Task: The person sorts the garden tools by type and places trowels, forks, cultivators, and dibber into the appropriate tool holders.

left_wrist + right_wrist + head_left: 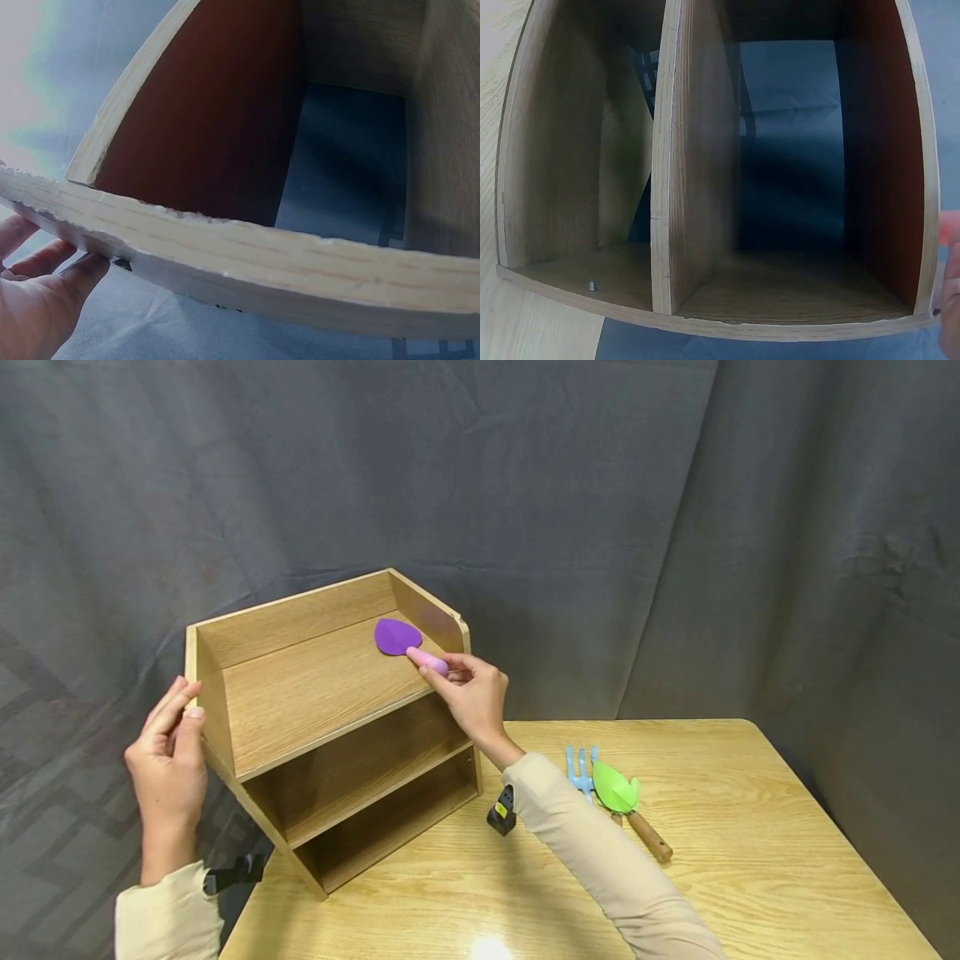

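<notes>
At nine o'clock on one three-tier wooden shelf unit (300,727), the outer side is touched by one left hand (168,768), its fingers fairly straight. On the top board, at two o'clock, one purple trowel (397,637) is laid, its pink handle pinched in one right hand (474,693). At four o'clock from that hand, one blue fork (582,777) and one green trowel (617,789) are placed on one table (765,843).

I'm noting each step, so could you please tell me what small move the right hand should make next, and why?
Probably the right hand should ease the purple trowel down and release it: its blade is over the shelf's top board, while that hand pinches its pink handle.
</notes>
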`<state>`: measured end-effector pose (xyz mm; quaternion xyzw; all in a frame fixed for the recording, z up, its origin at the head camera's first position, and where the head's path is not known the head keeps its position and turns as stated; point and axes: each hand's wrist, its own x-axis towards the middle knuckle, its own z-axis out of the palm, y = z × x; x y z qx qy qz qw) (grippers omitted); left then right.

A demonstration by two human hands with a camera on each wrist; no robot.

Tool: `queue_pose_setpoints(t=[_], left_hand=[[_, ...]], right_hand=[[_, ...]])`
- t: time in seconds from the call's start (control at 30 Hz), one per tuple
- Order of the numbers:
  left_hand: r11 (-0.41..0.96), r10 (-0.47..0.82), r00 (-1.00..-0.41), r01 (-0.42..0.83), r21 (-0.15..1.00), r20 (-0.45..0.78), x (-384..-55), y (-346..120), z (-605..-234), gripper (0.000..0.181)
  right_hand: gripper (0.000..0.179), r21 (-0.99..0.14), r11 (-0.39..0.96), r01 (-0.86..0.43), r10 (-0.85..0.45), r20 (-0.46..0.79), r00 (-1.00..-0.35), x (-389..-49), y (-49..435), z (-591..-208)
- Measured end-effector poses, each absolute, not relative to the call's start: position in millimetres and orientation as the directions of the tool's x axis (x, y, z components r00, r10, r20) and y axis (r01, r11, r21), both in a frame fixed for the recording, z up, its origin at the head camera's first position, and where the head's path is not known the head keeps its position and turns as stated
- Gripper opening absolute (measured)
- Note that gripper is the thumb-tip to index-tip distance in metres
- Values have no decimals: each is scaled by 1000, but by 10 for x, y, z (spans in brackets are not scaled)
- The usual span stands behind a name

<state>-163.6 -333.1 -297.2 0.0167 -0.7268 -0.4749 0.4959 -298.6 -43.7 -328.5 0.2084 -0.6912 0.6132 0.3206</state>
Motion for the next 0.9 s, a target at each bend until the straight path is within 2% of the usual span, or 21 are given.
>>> queue_pose_setpoints(t=[0.27, 0.7, 0.9], left_hand=[[548, -491, -510, 449, 705, 706, -1644, -3340, -2974, 31], [561, -486, -502, 449, 696, 715, -1623, -3310, -2961, 31], [558, -487, -505, 447, 699, 712, -1635, -3310, -2965, 31]], right_hand=[[37, -707, 165, -688, 95, 705, -702, -2976, -432, -3264], [37, -645, 193, -739, 41, 758, -651, -2955, -366, -3242], [34, -602, 253, -757, 41, 788, -614, -2952, -299, -3221]])
